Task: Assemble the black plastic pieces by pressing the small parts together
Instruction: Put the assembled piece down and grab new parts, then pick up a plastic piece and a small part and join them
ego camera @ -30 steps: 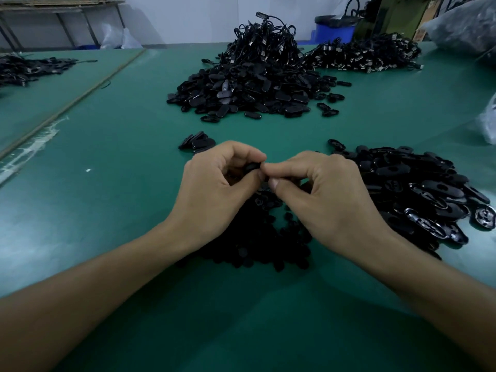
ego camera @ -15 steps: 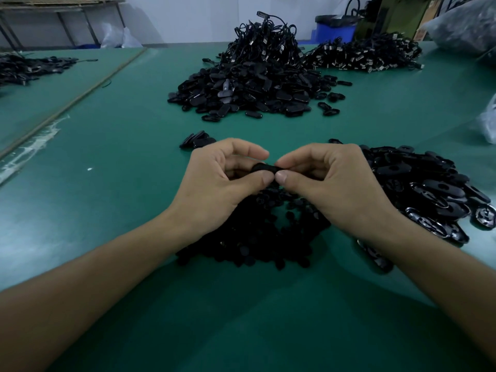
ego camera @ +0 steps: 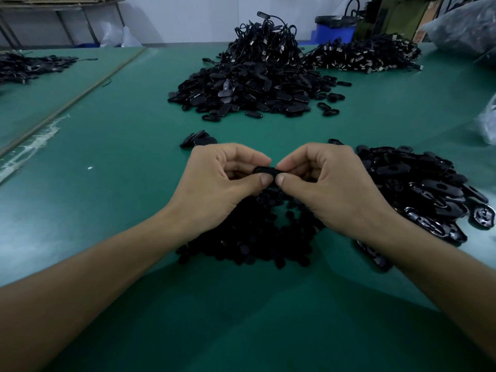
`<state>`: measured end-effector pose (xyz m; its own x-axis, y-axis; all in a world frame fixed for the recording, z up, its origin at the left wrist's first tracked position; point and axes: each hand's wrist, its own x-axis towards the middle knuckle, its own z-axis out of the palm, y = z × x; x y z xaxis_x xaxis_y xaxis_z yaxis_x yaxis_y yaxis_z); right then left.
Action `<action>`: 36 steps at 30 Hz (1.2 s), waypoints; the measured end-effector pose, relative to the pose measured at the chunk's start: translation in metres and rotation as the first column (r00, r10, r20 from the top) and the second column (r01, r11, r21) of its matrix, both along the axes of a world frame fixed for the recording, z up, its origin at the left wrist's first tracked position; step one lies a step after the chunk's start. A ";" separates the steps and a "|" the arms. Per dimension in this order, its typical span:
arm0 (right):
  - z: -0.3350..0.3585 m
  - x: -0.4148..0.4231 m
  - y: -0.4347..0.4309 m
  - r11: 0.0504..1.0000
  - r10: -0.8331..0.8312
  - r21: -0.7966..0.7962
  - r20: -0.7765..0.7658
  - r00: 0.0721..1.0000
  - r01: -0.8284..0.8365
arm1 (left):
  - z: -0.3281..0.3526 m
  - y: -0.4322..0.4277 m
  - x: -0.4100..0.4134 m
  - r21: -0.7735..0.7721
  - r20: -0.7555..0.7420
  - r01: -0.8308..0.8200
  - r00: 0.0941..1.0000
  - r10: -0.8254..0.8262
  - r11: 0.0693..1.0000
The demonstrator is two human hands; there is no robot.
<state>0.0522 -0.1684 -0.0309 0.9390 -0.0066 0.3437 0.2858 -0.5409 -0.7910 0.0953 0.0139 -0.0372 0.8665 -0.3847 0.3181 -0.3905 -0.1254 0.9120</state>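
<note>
Fingertips (ego camera: 266, 180) of both hands are curled in and meet at one small black plastic piece (ego camera: 265, 171), which is pinched between thumb and forefinger from either side. It is held by the left hand (ego camera: 214, 189) at its left end and by the right hand (ego camera: 330, 189) at its right end, the two thumbnails lying almost side by side beneath it. Whether the piece is one part or two pressed together cannot be told, since most of it is hidden by the fingers. The piece is held above a low heap of small black parts (ego camera: 252, 237) spread on the green table mat (ego camera: 107, 183) under the wrists. A pile of larger oval black shells (ego camera: 424, 189) is seen just to the right of the right hand. A few flat black pieces (ego camera: 198, 139) lie just beyond the left hand. Farther back, a tall mound of black shells and cables (ego camera: 255, 76) is heaped, and behind it to the right a blue bin (ego camera: 335, 30) is visible.
</note>
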 end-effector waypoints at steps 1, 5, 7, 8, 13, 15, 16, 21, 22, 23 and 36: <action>0.000 0.000 0.001 1.000 -0.004 -0.003 -0.001 1.000 0.004 | 0.000 0.000 0.000 0.005 0.005 -0.005 1.000 0.005 1.000; 0.000 0.000 0.000 1.000 -0.006 -0.004 -0.009 1.000 0.006 | -0.002 0.001 0.002 0.020 0.005 -0.011 1.000 0.011 1.000; 0.000 -0.001 0.000 1.000 -0.005 -0.001 -0.010 1.000 0.005 | -0.001 0.002 0.002 0.034 0.017 -0.013 1.000 0.012 0.999; -0.001 -0.001 -0.001 1.000 -0.005 -0.001 -0.008 1.000 0.005 | -0.001 0.002 0.003 0.041 0.029 -0.020 0.999 0.019 0.999; -0.002 0.000 -0.002 1.000 0.000 0.011 0.002 1.000 0.000 | 0.000 0.002 0.004 0.064 0.052 -0.037 0.998 0.034 0.997; -0.003 0.000 -0.001 1.000 0.010 -0.007 0.010 1.000 -0.010 | 0.000 0.002 0.004 0.082 0.070 -0.034 0.997 0.028 0.996; -0.004 0.000 -0.001 1.000 0.015 -0.014 0.012 1.000 -0.015 | 0.000 0.002 0.004 0.086 0.076 -0.032 0.997 0.026 0.996; -0.005 0.000 -0.001 1.000 0.002 -0.005 0.032 0.999 -0.002 | -0.001 0.003 0.008 0.074 0.106 -0.042 0.994 0.034 0.996; -0.005 0.000 -0.001 0.999 -0.016 -0.040 0.041 0.999 0.018 | -0.002 0.003 0.010 0.072 0.121 -0.060 0.991 0.051 0.996; -0.005 0.000 -0.002 0.993 -0.041 -0.108 0.051 0.998 0.047 | -0.002 0.004 0.013 0.065 0.133 -0.088 0.988 0.078 0.994; -0.001 -0.002 -0.024 0.480 -0.393 -0.856 -0.016 0.920 0.190 | -0.021 0.053 0.079 0.085 0.190 -0.507 0.853 0.486 0.858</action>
